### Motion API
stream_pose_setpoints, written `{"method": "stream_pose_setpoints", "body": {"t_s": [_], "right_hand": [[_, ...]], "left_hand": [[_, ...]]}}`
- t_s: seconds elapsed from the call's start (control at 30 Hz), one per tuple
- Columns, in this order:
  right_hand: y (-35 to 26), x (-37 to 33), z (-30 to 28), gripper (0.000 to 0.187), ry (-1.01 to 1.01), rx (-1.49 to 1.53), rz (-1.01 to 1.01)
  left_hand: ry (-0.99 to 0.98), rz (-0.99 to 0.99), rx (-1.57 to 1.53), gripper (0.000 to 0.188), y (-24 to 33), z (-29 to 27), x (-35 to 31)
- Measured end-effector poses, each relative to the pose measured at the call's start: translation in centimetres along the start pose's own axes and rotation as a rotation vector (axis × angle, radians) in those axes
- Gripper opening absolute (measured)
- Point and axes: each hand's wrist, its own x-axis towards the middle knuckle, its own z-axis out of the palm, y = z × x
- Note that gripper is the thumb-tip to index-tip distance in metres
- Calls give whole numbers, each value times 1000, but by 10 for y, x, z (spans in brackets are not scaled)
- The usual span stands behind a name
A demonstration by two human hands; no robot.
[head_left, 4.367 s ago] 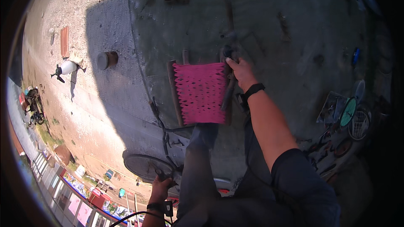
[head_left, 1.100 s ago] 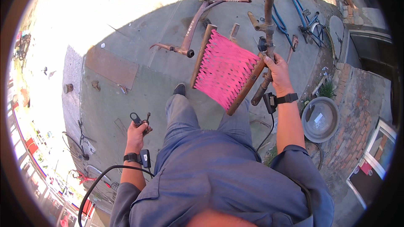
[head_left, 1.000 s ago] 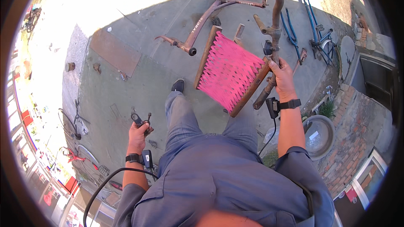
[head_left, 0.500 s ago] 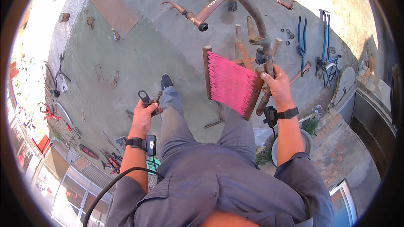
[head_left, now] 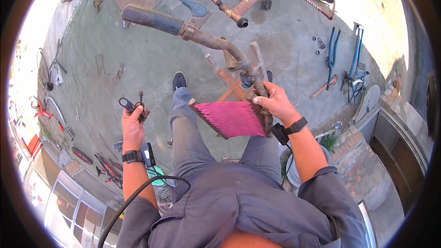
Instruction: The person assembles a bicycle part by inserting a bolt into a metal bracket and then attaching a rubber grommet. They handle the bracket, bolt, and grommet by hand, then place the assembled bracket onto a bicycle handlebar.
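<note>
First, right up close, there's the black cable (head_left: 161, 177), looping across your left forearm (head_left: 141, 179) — catch it on something and that arm could get tugged. Out to your left hand (head_left: 132, 126), well apart from the other one, thumb and fingers pinching the dark metal parts (head_left: 143, 113), a ring-ended piece among them; ease that pinch and one could drop. Over to your right hand (head_left: 279, 104), wrapped round the rusty handlebar (head_left: 206, 40) toward one end, and here's the risky spot: so much bar reaches past your fist that its weight could roll it in your palm and swing the loose end down. Just beside that fist sits the stool (head_left: 233, 118) with its pink woven seat; whether your fingers hook its side rail too, I can't tell, but if they do, a slip would likely take both down near your left shoe (head_left: 179, 81). Now follow the bar out: it's in front of you, above the ground, its long axis slanting from your right fist forward and across to the left, bending on the way, the dark handgrip (head_left: 151, 18) finishing it off and pointing forward-left. Past all that, on the ground (head_left: 275, 41), lie a reddish bicycle frame (head_left: 255, 1) and, off right, a blue fork (head_left: 331, 57) — both well clear of your hands.
</note>
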Motion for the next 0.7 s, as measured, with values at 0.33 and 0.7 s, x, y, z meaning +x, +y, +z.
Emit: {"method": "stream_pose_setpoints", "body": {"t_s": [0.33, 0.7], "right_hand": [[77, 99, 52, 27, -254, -463, 59], [189, 182, 68, 33, -422, -381, 222]], "left_hand": [[-159, -233, 24, 16, -70, -31, -74], [-503, -471, 119, 15, -122, 11, -39]]}}
